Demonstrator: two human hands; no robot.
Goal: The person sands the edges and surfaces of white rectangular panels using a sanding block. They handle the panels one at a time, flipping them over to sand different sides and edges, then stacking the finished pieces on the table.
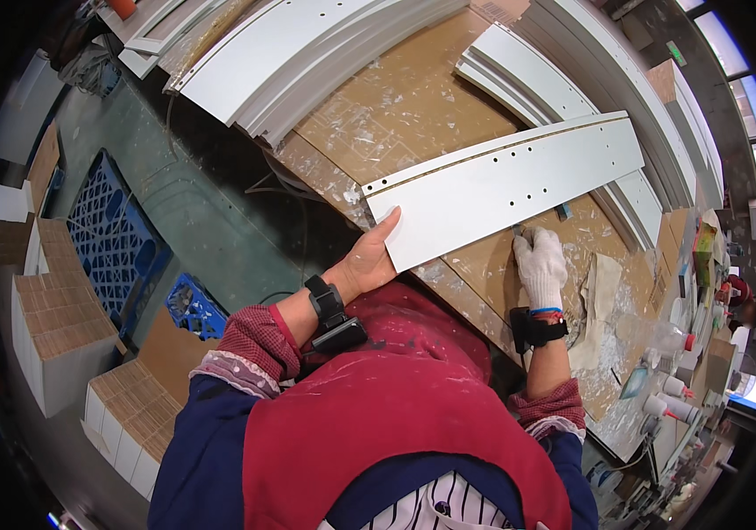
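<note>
A long white panel (457,203) with drilled holes and a groove along its far edge lies slantwise over the cardboard-covered workbench (475,274). My bare left hand (367,263) is closed on its left end, thumb on top and the other fingers hidden underneath. In a white knit glove, my right hand (540,269) is at the bench just off the panel's near edge. Its fingers are curled together, and a small dark bit shows at the fingertips, too small to name. The panel's right end rests across another white panel (634,208).
Stacked white panels (307,62) line the bench's far side, with more panels (634,79) on the right. A beige cloth (597,300) and several red-capped bottles (661,405) are right of my right hand. Blue pallet (113,230) and stacked boards (64,305) stand on the left floor.
</note>
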